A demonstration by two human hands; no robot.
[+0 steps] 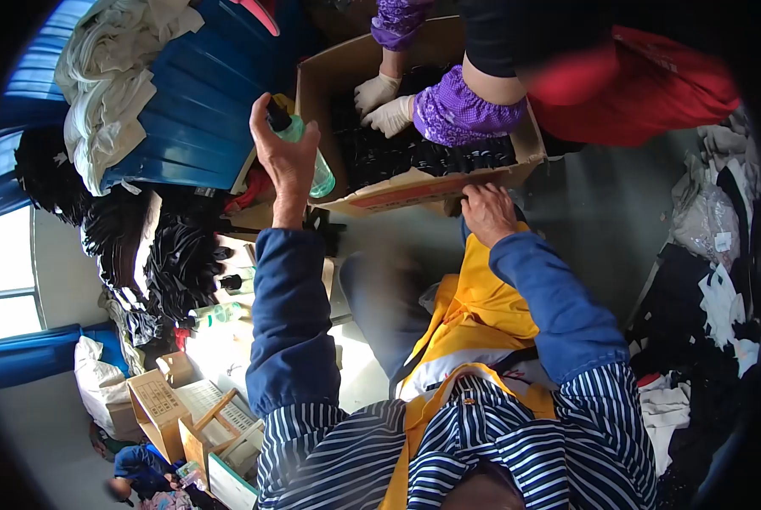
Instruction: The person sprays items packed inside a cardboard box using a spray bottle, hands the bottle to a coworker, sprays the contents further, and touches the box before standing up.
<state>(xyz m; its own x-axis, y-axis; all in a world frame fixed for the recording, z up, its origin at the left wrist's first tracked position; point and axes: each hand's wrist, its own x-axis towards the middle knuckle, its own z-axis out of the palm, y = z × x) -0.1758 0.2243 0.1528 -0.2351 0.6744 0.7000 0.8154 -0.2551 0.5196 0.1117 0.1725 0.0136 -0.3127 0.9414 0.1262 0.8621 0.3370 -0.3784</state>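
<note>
My left hand [285, 161] is wrapped round a spray bottle [322, 177] with pale green liquid and a black top, held beside the left side of a cardboard box [372, 201]. Dark bundled pieces [448, 155], perhaps gloves or socks, fill the box in packed rows. At the near side of the box, my right hand [488, 212] has its fingers curled against the cardboard edge. A co-worker's two white-gloved hands [389, 116] reach into the box and press on the dark pieces; purple patterned sleeve covers [461, 110] are on those arms.
Stacks of white fabric pieces [108, 85] lie on a blue surface [198, 93] at upper left. Black piles [176, 255] and more bottles [219, 314] stand to the left. Cartons [155, 412] and another person [138, 467] are at lower left. Fabric heaps [686, 314] line the right.
</note>
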